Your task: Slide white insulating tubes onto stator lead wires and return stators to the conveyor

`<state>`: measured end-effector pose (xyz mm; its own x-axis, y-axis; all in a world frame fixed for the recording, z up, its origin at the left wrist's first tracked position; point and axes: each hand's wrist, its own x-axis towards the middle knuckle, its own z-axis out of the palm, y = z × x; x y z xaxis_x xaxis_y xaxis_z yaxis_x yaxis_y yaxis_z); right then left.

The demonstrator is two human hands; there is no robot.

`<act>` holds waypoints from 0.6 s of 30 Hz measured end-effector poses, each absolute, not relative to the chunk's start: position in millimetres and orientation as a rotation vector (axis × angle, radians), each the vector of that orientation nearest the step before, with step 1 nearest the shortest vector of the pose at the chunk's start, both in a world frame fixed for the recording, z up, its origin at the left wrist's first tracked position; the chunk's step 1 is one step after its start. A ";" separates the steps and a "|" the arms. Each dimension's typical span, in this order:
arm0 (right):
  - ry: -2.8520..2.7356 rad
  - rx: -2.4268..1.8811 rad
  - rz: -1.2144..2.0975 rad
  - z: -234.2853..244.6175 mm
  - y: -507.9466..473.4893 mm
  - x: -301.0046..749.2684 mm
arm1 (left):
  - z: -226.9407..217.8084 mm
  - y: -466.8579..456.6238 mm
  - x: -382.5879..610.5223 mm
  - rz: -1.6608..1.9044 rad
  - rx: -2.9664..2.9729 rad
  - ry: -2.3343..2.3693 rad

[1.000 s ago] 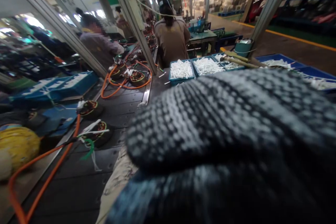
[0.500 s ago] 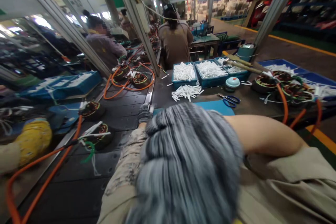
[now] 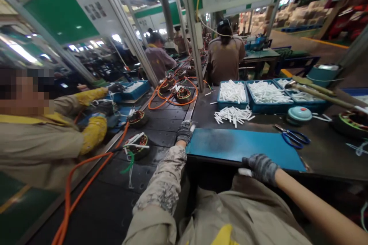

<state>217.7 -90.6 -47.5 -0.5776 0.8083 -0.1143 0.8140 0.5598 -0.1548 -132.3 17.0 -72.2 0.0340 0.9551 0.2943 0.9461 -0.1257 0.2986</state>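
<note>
Nearest, the person's shirt (image 3: 250, 210) filled the bottom, with a patterned sleeve (image 3: 161, 180) on the left arm. The right hand (image 3: 261, 168), in a grey striped glove, was at the near edge of the blue mat (image 3: 258, 145), its fingers pointing left; whether they were spread or closed on anything, I could not tell. The mat lay flat along the front of the dark bench (image 3: 324, 145). The left hand (image 3: 184, 131), gloved alike, was at the mat's left end, by the metal rail; its grip could not be made out either. Left of it, orange cables (image 3: 67, 187) ran over the dark slats (image 3: 163, 128), beside a coil (image 3: 141, 141) with white sticks on top. Scissors (image 3: 285, 131) lay across the mat's right part and the bench. Beyond the mat were loose sticks (image 3: 233, 115) in a heap and a round tub (image 3: 299, 115), then blue trays (image 3: 232, 104) full of sticks. Across the slats, a co-worker in yellow sleeves (image 3: 94, 132) had both arms out toward other trays (image 3: 140, 93). Farther off, another worker (image 3: 227, 57) sat back-turned, and pale stacks (image 3: 304, 17) stood behind.
</note>
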 end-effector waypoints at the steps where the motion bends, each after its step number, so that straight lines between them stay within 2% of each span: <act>1: 2.730 1.464 -0.282 -61.8 -88.1 225.2 | -78.4 19.0 -134.2 0.672 2.200 2.129; 5: 2.774 1.569 -0.124 -108.6 -90.9 240.1 | -93.1 21.7 -139.5 0.667 2.169 2.215; 9: 3.333 1.492 0.501 -133.4 -103.4 240.1 | -98.4 18.6 -143.2 0.650 2.217 2.211; 11: 3.474 1.500 0.667 -134.6 -106.9 236.5 | -99.4 16.0 -144.8 0.642 2.233 2.218; 14: 3.513 1.547 0.618 -127.3 -107.5 233.4 | -96.5 13.9 -147.4 0.614 2.255 2.234; 18: 3.579 1.391 0.530 -115.2 -101.5 248.1 | -76.8 32.5 -153.5 0.514 2.255 2.287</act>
<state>248.1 -101.5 -115.2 -0.5176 0.4857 0.7044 0.6690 0.7430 -0.0207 -153.5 32.5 -76.8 -0.0353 0.9544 0.2965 0.9895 -0.0083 0.1445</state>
